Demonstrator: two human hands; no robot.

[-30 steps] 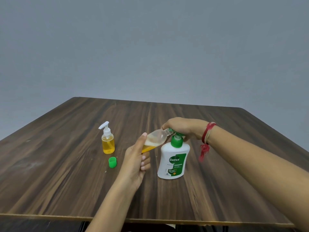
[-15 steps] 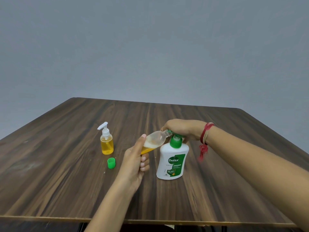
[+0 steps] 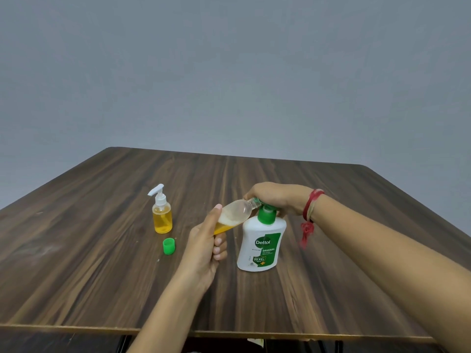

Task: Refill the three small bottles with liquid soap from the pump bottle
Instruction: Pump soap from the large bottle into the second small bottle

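**Step in hand: filling the second small bottle at the nozzle.**

My left hand (image 3: 204, 250) grips the tilted, part-filled small clear bottle (image 3: 234, 215). My right hand (image 3: 275, 198) curls over the head of the pump bottle (image 3: 260, 245), which stands on the desk (image 3: 331, 276). Next I judge: press evenly with the neck aligned, then fit the green cap (image 3: 169, 246). In view: two small bottles, counting the full pump-topped bottle (image 3: 162, 217); one pump bottle; one cap.

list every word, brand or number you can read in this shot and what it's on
"Dettol": green label on the white pump bottle.
"ORIGINAL": same label, just under the brand.
"99.99%": small badge lower on that label, slightly blurred.
Remaining fine print on the label: too small to read.
No text visible on the clear dispenser bottle, the green cap or the tilted small bottle.
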